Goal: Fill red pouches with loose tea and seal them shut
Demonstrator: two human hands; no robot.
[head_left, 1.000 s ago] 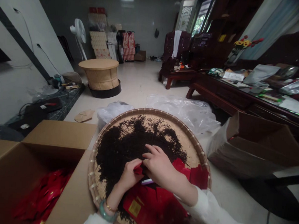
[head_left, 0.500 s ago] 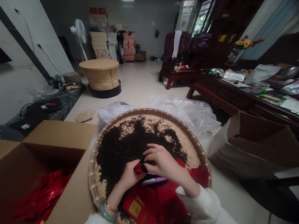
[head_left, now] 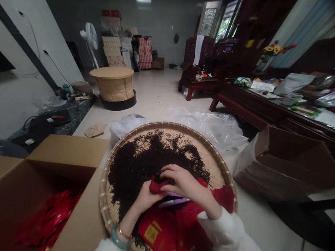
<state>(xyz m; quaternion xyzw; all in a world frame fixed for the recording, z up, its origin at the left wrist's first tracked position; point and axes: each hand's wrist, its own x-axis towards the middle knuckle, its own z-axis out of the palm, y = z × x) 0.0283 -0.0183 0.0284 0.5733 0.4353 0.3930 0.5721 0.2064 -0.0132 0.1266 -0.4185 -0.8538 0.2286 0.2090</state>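
A round woven bamboo tray (head_left: 224, 171) holds a dark heap of loose tea leaves (head_left: 142, 158). My left hand (head_left: 143, 198) is closed on a small red packet (head_left: 156, 186) just above the leaves. My right hand (head_left: 184, 184) is curled over the packet's mouth, fingers pinched together with some leaves. Under my hands lies a purple-white flat thing (head_left: 173, 201) that I cannot name. Several empty red packets (head_left: 177, 229) lie at the tray's near edge. A green bangle sits on my left wrist.
An open cardboard box (head_left: 36, 193) at the left holds red packets. Another cardboard box (head_left: 285, 164) lies at the right, clear plastic bags (head_left: 210, 124) behind the tray. A dark wooden table (head_left: 272, 110) stands at the right, a round wooden drum (head_left: 113, 83) and a fan farther back.
My right hand has drawn back from the leaf heap and curled over the red packet's opening. The left hand has tilted the packet up slightly.
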